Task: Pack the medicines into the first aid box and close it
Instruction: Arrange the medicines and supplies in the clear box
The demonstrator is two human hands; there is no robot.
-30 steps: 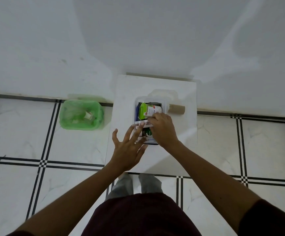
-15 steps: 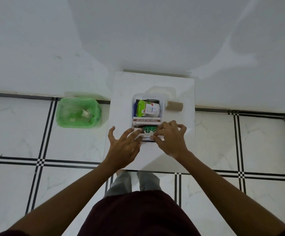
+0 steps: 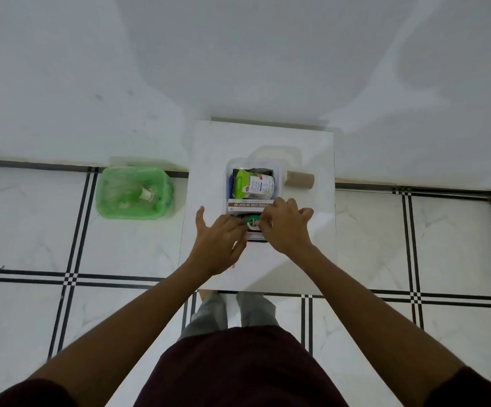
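White table (image 3: 256,136) on tiled floor, first aid box (image 3: 230,183) open at centre w/ medicines packed inside. Since a sec ago right hand (image 3: 285,227) has left the green-cap bottle (image 3: 251,186), joining left hand (image 3: 218,245) at the green item (image 3: 252,222) near edge; grip on it unclear. Brown roll (image 3: 299,179) is outside — packing near done, imo.

A white table (image 3: 303,148) stands against a pale wall (image 3: 238,54), its far edge at the wall's foot. On the floor just left of the table sits a green bin (image 3: 162,207) lined with a translucent green bag; a clear bottle (image 3: 146,193) with a white cap lies inside among crumpled wrapping. The floor (image 3: 414,230) is white marbled tile crossed by paired black lines, with small checkered squares at their crossings. A dark strip runs up the far right edge.
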